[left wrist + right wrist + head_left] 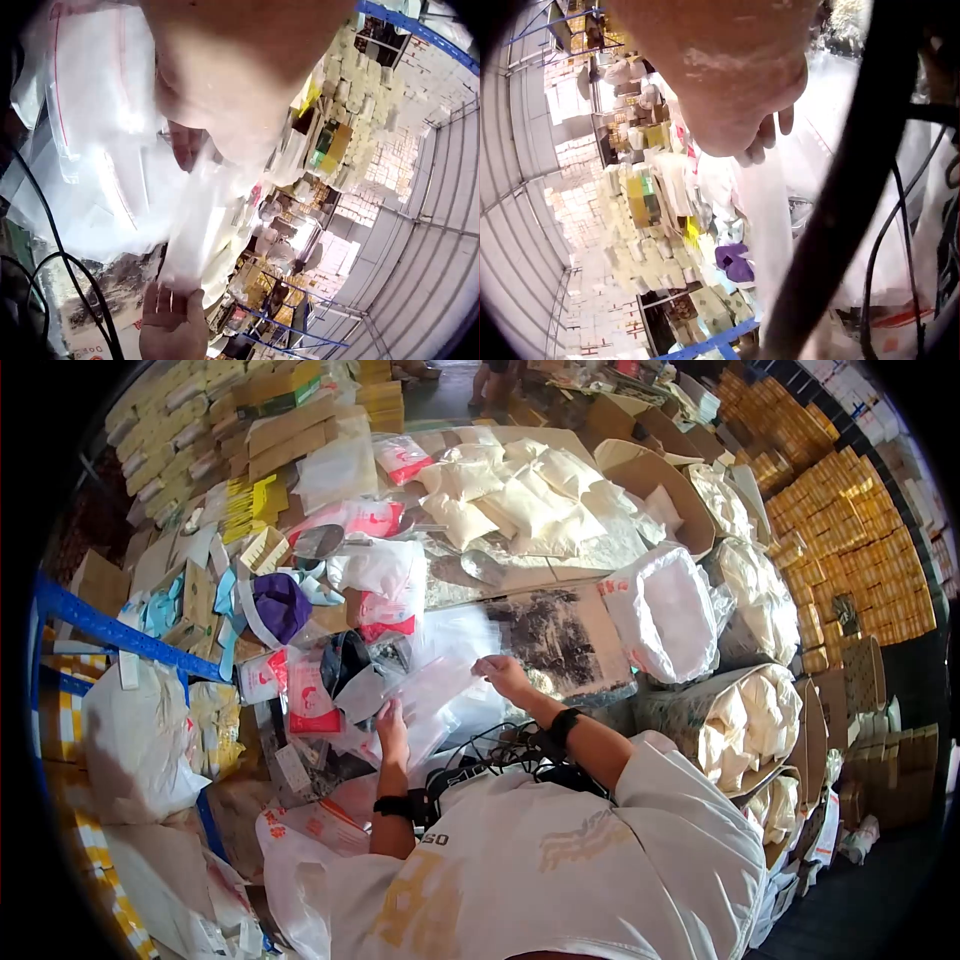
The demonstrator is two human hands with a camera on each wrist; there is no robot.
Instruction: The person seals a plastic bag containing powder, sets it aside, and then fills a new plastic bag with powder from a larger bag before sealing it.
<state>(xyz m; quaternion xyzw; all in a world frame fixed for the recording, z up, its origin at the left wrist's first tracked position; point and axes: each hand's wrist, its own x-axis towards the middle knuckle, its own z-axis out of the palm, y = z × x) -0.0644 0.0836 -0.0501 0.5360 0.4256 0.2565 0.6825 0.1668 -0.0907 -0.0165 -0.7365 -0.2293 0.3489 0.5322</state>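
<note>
A clear plastic bag [430, 688] is stretched between the two hands above the table. The left hand [392, 732] pinches its near left end; in the left wrist view the bag [187, 232] runs from this hand [225, 97] to the other. The right hand [505, 678] pinches the far right end, its fingers curled at the edge, also visible in the right wrist view, where the hand [735, 97] is above the hanging film [766, 217]. More clear bags [470, 632] lie beneath and beyond the hands; in the left wrist view, flat bags [105, 82] show red lines.
White filled pouches [520, 495] are heaped at the back. An open white sack [660, 615] stands on the right, beside a powder-marked cardboard sheet [560, 635]. Pink-and-white packets [312, 695], a purple cloth [280, 607] and a blue rail [130, 630] are on the left. Black cables [500, 745] lie near the body.
</note>
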